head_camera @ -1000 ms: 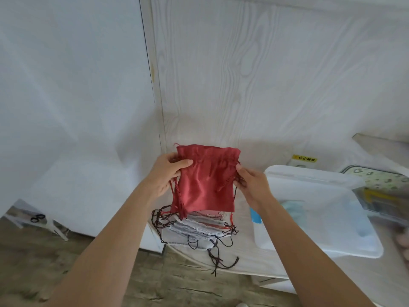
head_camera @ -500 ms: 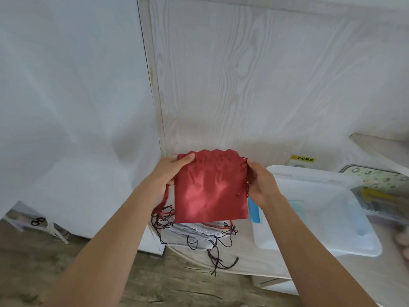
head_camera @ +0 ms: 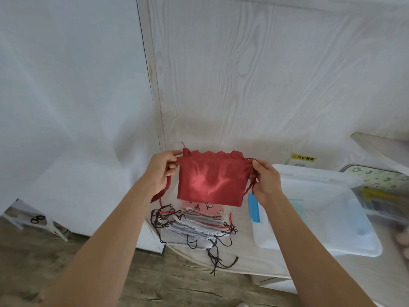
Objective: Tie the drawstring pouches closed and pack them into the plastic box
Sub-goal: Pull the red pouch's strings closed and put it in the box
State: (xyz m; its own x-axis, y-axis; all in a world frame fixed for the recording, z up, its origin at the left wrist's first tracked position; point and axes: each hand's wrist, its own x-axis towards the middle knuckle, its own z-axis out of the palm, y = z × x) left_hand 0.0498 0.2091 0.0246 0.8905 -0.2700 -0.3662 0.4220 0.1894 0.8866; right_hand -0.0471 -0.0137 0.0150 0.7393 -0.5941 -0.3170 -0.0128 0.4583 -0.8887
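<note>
A shiny red drawstring pouch hangs in the air between my hands, its top edge gathered into small pleats. My left hand pinches the red cord at the pouch's top left corner. At the top right corner my right hand pinches the other cord. Below the pouch lies a stack of flat pouches, white and pink, with black and red cords trailing off the table edge. The clear plastic box sits to the right, with something pale blue inside.
A blue strip lies by the box's left wall. Another clear container with a patterned lid stands at the far right. A yellow label is stuck on the wood-grain wall. The rounded table edge drops to a wooden floor.
The red pouch has been raised and spread wide; my hands have moved apart to its top corners and pulled the cords sideways, so the top edge now shows pleats.
</note>
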